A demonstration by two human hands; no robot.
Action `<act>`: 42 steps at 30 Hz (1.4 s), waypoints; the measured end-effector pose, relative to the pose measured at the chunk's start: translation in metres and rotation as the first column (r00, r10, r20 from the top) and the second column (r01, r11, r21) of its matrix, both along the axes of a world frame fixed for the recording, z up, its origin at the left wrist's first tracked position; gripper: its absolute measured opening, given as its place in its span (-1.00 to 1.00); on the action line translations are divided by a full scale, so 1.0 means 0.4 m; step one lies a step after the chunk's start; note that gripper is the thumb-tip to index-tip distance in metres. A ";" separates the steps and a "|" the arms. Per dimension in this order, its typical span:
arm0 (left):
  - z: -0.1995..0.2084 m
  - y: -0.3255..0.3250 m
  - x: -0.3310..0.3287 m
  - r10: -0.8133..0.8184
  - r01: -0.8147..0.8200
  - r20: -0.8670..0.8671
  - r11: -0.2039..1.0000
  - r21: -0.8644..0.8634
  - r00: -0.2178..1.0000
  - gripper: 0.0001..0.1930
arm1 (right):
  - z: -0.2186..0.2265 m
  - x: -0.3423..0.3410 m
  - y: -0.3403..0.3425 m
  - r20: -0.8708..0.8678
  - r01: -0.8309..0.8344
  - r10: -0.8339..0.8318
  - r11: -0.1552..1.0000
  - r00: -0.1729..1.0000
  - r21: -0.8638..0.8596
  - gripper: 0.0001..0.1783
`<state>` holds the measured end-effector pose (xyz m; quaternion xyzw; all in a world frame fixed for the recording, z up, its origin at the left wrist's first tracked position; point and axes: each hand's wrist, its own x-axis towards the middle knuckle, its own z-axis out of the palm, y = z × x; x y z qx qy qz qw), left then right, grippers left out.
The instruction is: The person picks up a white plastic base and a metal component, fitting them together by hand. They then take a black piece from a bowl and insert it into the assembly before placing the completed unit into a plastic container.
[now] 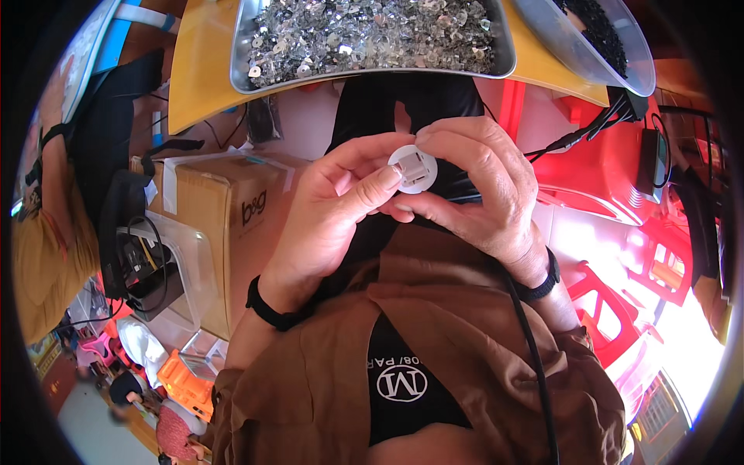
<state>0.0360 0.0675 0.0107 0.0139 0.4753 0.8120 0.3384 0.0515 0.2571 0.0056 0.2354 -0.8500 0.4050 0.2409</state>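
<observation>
In front of my lap I hold a small round white plastic piece [425, 161] with a raised square housing in its middle. My left hand [341, 194] pinches its left side, the thumb tip pressed at the housing. My right hand [484, 174] is curled round the other side, index fingertip on the upper rim and thumb below it. Whether a smaller part sits under my left thumb is hidden. Beyond my hands, a metal tray [507, 46] full of small shiny metal and clear pieces rests on the yellow table [198, 70].
A clear plastic basin [640, 66] with small black parts stands at the far right. A cardboard box [260, 213] and a clear plastic bin [198, 267] are at my left. Red plastic stools [581, 174] are at my right. Another person's arm [58, 170] shows at the left edge.
</observation>
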 end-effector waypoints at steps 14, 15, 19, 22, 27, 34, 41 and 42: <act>0.001 -0.002 0.004 0.022 -0.023 -0.062 1.000 -0.014 0.998 -0.68 | 0.034 -0.007 0.016 0.244 -0.130 0.147 0.988 0.958 -0.086 -0.50; -0.002 -0.001 0.002 0.030 -0.029 -0.073 1.000 0.008 0.997 -0.69 | 0.036 -0.004 0.010 0.300 -0.067 0.111 0.986 0.948 -0.152 -0.47; 0.010 0.007 0.002 0.028 -0.038 -0.119 0.996 -0.080 0.993 -0.65 | 0.026 0.000 0.007 0.309 -0.005 0.054 0.987 0.949 -0.159 -0.43; 0.004 0.003 -0.001 -0.033 0.027 -0.099 0.998 -0.054 0.995 -0.62 | 0.028 0.000 0.002 0.320 0.051 0.004 0.986 0.947 -0.161 -0.54; 0.012 0.006 -0.004 -0.009 0.007 0.039 0.999 0.043 0.999 -0.68 | 0.057 -0.011 0.024 0.244 -0.087 0.086 0.996 0.966 -0.003 -0.54; -0.002 -0.002 0.001 -0.050 0.049 -0.055 0.999 -0.016 0.997 -0.65 | 0.062 -0.008 0.010 0.314 -0.036 0.054 0.997 0.948 -0.062 -0.54; 0.003 -0.001 -0.003 -0.046 0.048 -0.032 0.998 0.040 0.998 -0.67 | 0.065 -0.019 0.023 0.246 -0.090 0.092 0.996 0.965 -0.019 -0.54; 0.008 0.001 -0.004 -0.028 0.025 0.035 0.996 0.083 0.999 -0.71 | 0.069 -0.025 0.028 0.216 -0.124 0.118 0.992 0.969 0.014 -0.55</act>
